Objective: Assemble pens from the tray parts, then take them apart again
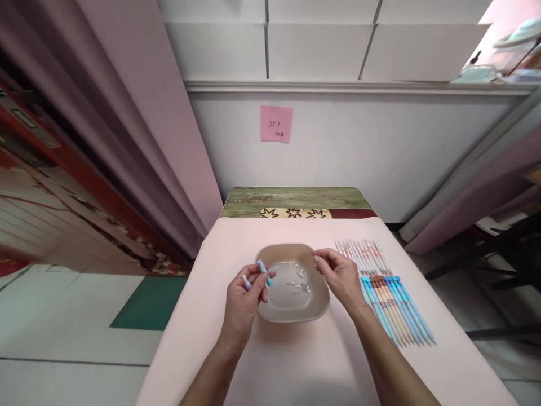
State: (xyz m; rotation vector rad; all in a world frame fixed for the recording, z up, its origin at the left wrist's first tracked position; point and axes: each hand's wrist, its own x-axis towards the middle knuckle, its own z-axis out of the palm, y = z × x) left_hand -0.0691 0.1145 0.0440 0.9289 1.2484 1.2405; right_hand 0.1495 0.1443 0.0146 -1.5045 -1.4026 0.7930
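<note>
My left hand (244, 299) is closed over the left side of a beige bowl (291, 314). Between its thumb and fingers sits a short two-tone blue tube (264, 272), which looks like a pen part. A second small piece, whitish with a lavender end (246, 282), is tucked in the same hand. At the bowl's right rim my right hand (340, 274) has thumb and fingertips pinched together; whatever they hold, if anything, is too small to make out. Several tiny white bits (301, 274) lie on the bowl's floor.
Right of the bowl lies a row of blue and beige pens (397, 310), points toward me. Behind it is a row of whitish pens (363, 255). A pale cover (203, 338) lies on the table. A pink note (276, 124) is stuck to the wall.
</note>
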